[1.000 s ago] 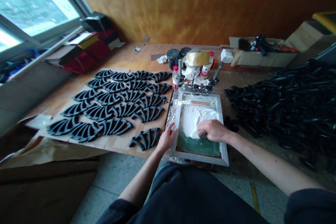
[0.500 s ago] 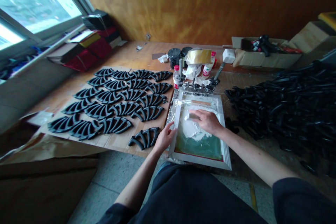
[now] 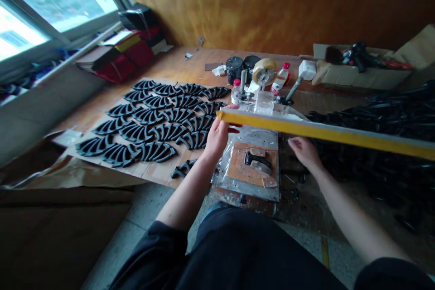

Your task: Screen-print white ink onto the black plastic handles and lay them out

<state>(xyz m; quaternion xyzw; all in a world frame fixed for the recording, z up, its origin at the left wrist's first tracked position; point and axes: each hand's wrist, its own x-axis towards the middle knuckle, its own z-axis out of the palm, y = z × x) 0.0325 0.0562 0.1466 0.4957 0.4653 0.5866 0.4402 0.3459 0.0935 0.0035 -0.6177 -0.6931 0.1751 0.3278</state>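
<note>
My left hand (image 3: 217,138) grips the left end of a raised screen-printing frame (image 3: 326,133), whose near edge carries yellow tape. The frame is tilted up, so its mesh is hidden from me. Below it, a black curved handle (image 3: 258,161) lies on a brown wooden jig (image 3: 236,167), fixed on a metal base plate (image 3: 227,186). My right hand (image 3: 306,153) hovers under the frame, right of the jig, fingers loosely bent with nothing visible in them. Metal hinge clamps (image 3: 283,99) stand behind the frame.
Rows of black handles (image 3: 149,153) lie fanned out on cardboard at left. A dark pile of black parts (image 3: 360,167) covers the right side. Behind stand black tubs (image 3: 234,70), a tape roll (image 3: 264,71), red-capped bottles (image 3: 281,79) and an open carton (image 3: 367,74).
The screen frame has swung up from lying flat, uncovering the jig and the black handle. My left hand rose with it. My right hand has left the white squeegee and moved right.
</note>
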